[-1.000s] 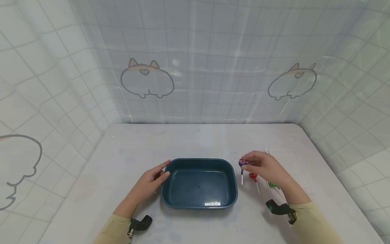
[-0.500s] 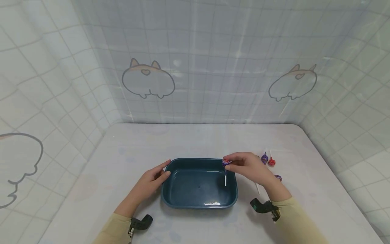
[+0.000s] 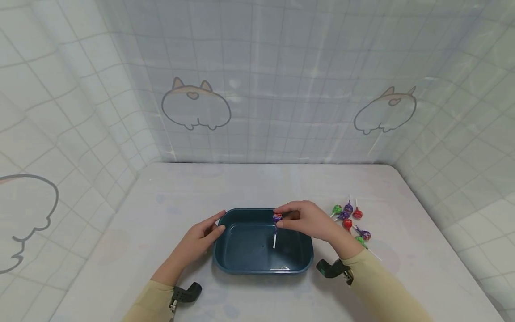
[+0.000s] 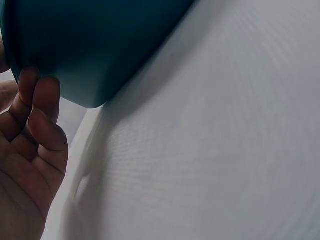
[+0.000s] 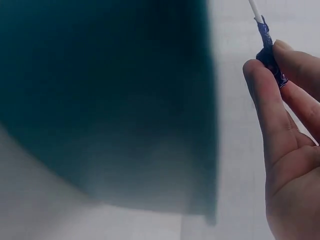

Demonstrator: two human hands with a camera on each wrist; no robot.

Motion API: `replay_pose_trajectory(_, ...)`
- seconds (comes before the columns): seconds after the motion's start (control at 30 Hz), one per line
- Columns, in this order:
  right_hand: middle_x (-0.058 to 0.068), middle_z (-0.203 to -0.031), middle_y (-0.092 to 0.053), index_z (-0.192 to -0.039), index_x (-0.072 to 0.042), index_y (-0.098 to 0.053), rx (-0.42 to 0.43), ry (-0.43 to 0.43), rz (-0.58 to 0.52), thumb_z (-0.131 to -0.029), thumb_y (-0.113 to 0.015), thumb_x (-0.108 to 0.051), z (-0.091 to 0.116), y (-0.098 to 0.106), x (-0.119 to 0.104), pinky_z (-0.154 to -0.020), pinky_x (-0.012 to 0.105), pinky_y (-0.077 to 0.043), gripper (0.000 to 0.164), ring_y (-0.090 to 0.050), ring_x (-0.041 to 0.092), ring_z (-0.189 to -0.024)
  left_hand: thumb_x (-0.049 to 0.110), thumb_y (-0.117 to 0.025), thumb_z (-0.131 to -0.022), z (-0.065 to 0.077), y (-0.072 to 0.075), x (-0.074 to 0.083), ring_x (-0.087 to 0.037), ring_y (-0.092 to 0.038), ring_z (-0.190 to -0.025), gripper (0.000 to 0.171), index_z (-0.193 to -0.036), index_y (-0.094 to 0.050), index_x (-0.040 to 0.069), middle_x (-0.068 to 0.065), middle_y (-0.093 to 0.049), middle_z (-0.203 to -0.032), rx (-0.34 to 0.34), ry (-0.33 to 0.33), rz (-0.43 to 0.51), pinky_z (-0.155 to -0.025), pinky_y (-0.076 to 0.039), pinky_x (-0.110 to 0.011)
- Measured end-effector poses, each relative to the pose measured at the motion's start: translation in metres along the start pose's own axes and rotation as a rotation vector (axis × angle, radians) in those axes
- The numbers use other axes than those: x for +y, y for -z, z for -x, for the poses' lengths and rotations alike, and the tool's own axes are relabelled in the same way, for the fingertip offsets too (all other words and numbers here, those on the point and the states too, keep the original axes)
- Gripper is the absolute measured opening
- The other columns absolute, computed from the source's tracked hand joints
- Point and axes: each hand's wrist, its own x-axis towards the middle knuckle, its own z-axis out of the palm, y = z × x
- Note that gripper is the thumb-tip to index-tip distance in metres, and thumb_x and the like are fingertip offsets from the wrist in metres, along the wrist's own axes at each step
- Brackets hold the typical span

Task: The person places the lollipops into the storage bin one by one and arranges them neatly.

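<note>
A dark teal plastic tub [image 3: 245, 252] stands on the white table. At its left rim my left hand [image 3: 196, 242] holds on, thumb over the edge. The left wrist view shows that hand's curled fingers [image 4: 46, 97] against the tub's outer wall. Over the tub my right hand [image 3: 307, 220] pinches a purple-and-red wrapped lollipop [image 3: 277, 218] by its head. Its white stick points down toward the tub floor in the head view. In the right wrist view, thumb and fingers grip the lollipop's purple wrapper [image 5: 266, 42], and the tub [image 5: 110, 100] is blurred.
Several lollipops lie loosely to the right of the tub, among them a green one [image 3: 337, 209], a red one [image 3: 357, 214] and a purple one [image 3: 365, 235]. A tiled-pattern curtain [image 3: 257, 112] surrounds the table [image 3: 193, 188] at back and sides.
My right hand has carried the lollipop leftward from beside the tub to over it. More of the loose lollipops now show. My left hand has stayed at the rim.
</note>
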Motion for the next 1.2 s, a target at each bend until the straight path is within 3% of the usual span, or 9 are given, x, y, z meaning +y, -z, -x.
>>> replay_pose_trajectory(0.37, -0.013, -0.105, -0.069, -0.120, -0.010, -0.071, -0.083, 0.115, 0.131, -0.089, -0.076, -0.029, -0.029, -0.003, -0.028, -0.080, 0.026, -0.053, 0.036, -0.067, 0.004, -0.089, 0.045, -0.057, -0.099, -0.004, 0.000, -0.001, -0.014, -0.048, -0.059, 0.056, -0.147, -0.049, 0.018, 0.001, -0.055, -0.078, 0.003, -0.030, -0.003, -0.054, -0.043, -0.029)
replay_pose_trajectory(0.6, -0.013, -0.103, -0.069, -0.118, -0.014, -0.073, -0.117, 0.115, 0.194, -0.091, -0.074, -0.029, -0.050, -0.010, -0.046, -0.079, 0.024, -0.053, 0.031, -0.066, 0.002, -0.090, 0.044, -0.059, -0.099, -0.006, -0.001, -0.002, -0.014, -0.049, -0.062, 0.054, -0.146, -0.051, 0.019, 0.001, -0.054, -0.077, 0.017, -0.020, -0.009, -0.055, -0.043, -0.028)
replay_pose_trajectory(0.97, -0.012, -0.100, -0.071, -0.114, -0.014, -0.076, -0.168, 0.099, 0.258, -0.089, -0.077, -0.027, -0.075, -0.042, -0.036, -0.077, 0.020, -0.051, 0.029, -0.065, -0.003, -0.086, 0.046, -0.055, -0.100, -0.004, -0.002, 0.000, -0.015, -0.050, -0.060, 0.055, -0.148, -0.048, 0.021, -0.001, -0.053, -0.076, -0.011, 0.011, -0.009, -0.055, -0.043, -0.029)
replay_pose_trajectory(1.2, -0.015, -0.092, -0.071, -0.107, -0.016, -0.078, -0.228, 0.109, 0.380, -0.088, -0.077, -0.028, -0.087, -0.067, -0.034, -0.076, 0.017, -0.048, 0.022, -0.062, -0.006, -0.082, 0.048, -0.055, -0.099, 0.000, -0.002, -0.002, -0.016, -0.050, -0.059, 0.056, -0.149, -0.047, 0.022, -0.002, -0.055, -0.078, -0.013, 0.025, -0.004, -0.055, -0.044, -0.030)
